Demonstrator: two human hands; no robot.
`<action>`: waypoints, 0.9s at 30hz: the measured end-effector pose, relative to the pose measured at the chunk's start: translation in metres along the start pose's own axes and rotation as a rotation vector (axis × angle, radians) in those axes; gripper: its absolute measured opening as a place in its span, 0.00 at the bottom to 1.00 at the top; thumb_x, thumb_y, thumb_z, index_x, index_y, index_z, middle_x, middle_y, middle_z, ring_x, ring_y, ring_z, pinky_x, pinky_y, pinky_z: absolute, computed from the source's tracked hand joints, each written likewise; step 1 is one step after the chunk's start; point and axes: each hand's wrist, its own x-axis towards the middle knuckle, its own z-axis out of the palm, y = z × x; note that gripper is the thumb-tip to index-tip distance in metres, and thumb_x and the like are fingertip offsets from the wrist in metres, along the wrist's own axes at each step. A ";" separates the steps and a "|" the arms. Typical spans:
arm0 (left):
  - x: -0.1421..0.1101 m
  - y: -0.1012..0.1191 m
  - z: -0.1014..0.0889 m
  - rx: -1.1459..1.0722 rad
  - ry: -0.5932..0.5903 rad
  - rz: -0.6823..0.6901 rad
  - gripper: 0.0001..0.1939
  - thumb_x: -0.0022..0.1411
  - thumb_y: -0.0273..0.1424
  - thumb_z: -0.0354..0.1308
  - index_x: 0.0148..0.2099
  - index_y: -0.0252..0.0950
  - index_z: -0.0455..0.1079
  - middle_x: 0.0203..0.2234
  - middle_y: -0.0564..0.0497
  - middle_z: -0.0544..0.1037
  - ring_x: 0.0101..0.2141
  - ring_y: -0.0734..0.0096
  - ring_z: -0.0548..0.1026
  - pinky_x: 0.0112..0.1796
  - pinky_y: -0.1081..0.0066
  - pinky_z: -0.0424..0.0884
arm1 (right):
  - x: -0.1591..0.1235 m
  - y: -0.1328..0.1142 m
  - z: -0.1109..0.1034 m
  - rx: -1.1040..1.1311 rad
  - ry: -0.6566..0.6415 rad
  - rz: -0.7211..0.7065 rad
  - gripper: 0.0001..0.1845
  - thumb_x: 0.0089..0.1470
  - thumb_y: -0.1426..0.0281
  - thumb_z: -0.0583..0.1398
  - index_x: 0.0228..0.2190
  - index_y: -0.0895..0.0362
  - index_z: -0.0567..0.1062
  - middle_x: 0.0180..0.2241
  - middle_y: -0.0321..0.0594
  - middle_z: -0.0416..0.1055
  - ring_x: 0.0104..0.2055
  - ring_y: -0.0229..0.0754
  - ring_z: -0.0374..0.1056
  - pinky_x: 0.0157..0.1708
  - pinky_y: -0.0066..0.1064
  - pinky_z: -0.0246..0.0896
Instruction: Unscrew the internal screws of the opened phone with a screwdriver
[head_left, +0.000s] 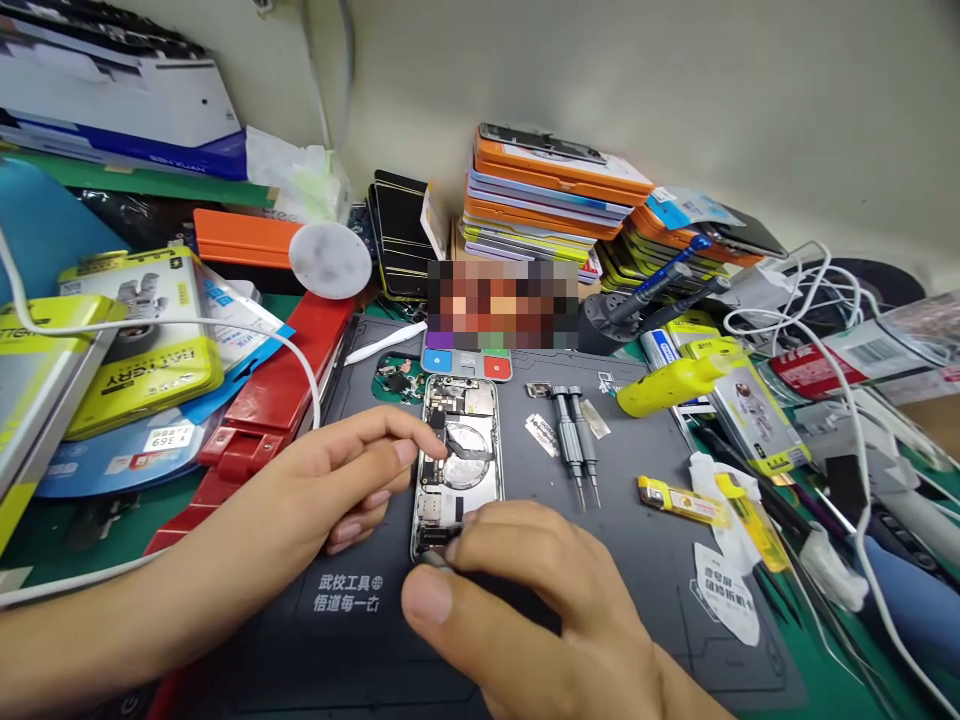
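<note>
An opened phone body (459, 455) lies on a dark grey work mat (637, 560), its insides and round coil showing. My left hand (315, 490) rests at the phone's left edge, fingers bent and steadying it. My right hand (525, 590) is at the phone's lower end, thumb and fingers pinched together on a small part or tool that I cannot make out.
Two grey screwdrivers (574, 440) lie right of the phone, then a yellow lighter (679, 498) and a yellow tool (667, 385). Stacked phone boxes (547, 205) stand at the back. A red case (289, 375), battery packs (142, 340) and white cables (847, 330) crowd both sides.
</note>
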 end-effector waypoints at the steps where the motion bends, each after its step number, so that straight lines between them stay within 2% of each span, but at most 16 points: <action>1: 0.001 -0.001 0.000 -0.002 0.011 -0.004 0.18 0.75 0.50 0.61 0.51 0.41 0.75 0.22 0.58 0.58 0.24 0.76 0.55 0.23 0.78 0.53 | -0.001 0.000 0.000 -0.003 0.008 -0.002 0.16 0.74 0.76 0.59 0.60 0.61 0.76 0.54 0.40 0.68 0.60 0.31 0.68 0.61 0.27 0.71; 3: 0.002 -0.001 0.000 0.003 0.026 -0.005 0.17 0.76 0.49 0.60 0.52 0.41 0.74 0.22 0.58 0.59 0.23 0.76 0.56 0.24 0.78 0.53 | -0.002 0.000 0.002 -0.015 0.013 -0.013 0.16 0.74 0.75 0.59 0.60 0.61 0.77 0.56 0.40 0.67 0.63 0.32 0.68 0.64 0.27 0.71; 7: 0.001 0.000 0.000 0.003 0.023 0.001 0.16 0.77 0.47 0.60 0.52 0.41 0.75 0.21 0.58 0.61 0.23 0.76 0.58 0.25 0.77 0.54 | -0.002 0.000 0.004 -0.071 0.054 0.000 0.15 0.74 0.73 0.60 0.58 0.58 0.78 0.53 0.37 0.69 0.62 0.28 0.68 0.64 0.21 0.68; 11: -0.002 -0.001 -0.001 -0.014 0.012 -0.003 0.14 0.78 0.46 0.60 0.52 0.42 0.75 0.23 0.57 0.63 0.25 0.75 0.61 0.26 0.76 0.56 | 0.001 -0.002 -0.001 -0.039 -0.007 -0.006 0.13 0.74 0.74 0.59 0.56 0.62 0.77 0.56 0.39 0.68 0.62 0.30 0.68 0.64 0.25 0.72; 14: -0.001 -0.003 -0.002 -0.016 0.005 -0.003 0.14 0.78 0.46 0.60 0.52 0.43 0.75 0.23 0.57 0.65 0.25 0.75 0.62 0.26 0.76 0.56 | 0.003 -0.001 -0.004 -0.028 -0.007 -0.005 0.11 0.73 0.75 0.59 0.54 0.63 0.77 0.54 0.39 0.69 0.61 0.30 0.69 0.64 0.25 0.71; 18: 0.000 -0.002 -0.002 -0.002 -0.005 0.019 0.11 0.79 0.44 0.59 0.52 0.44 0.75 0.24 0.57 0.67 0.26 0.75 0.64 0.28 0.76 0.59 | 0.000 0.004 -0.001 -0.016 -0.039 -0.024 0.16 0.74 0.75 0.58 0.59 0.62 0.73 0.56 0.41 0.68 0.62 0.31 0.68 0.65 0.27 0.73; 21: -0.003 0.004 -0.001 -0.016 -0.016 0.042 0.09 0.78 0.42 0.61 0.49 0.44 0.77 0.28 0.56 0.71 0.28 0.76 0.66 0.29 0.78 0.61 | -0.003 0.006 0.006 -0.057 -0.051 -0.028 0.18 0.73 0.75 0.57 0.61 0.60 0.71 0.54 0.40 0.69 0.60 0.32 0.69 0.60 0.27 0.74; 24: -0.005 0.009 0.000 0.032 -0.066 0.064 0.10 0.75 0.44 0.66 0.48 0.45 0.81 0.33 0.55 0.78 0.31 0.77 0.70 0.30 0.80 0.65 | -0.004 0.003 0.010 -0.132 -0.011 -0.007 0.17 0.72 0.74 0.58 0.59 0.59 0.73 0.49 0.39 0.71 0.58 0.29 0.70 0.58 0.22 0.75; 27: -0.005 0.011 0.000 0.084 -0.033 0.072 0.12 0.72 0.46 0.70 0.48 0.45 0.85 0.35 0.53 0.83 0.29 0.79 0.70 0.28 0.81 0.65 | -0.006 -0.003 0.005 -0.145 0.012 0.105 0.17 0.74 0.71 0.58 0.60 0.59 0.75 0.46 0.40 0.71 0.56 0.22 0.70 0.62 0.13 0.75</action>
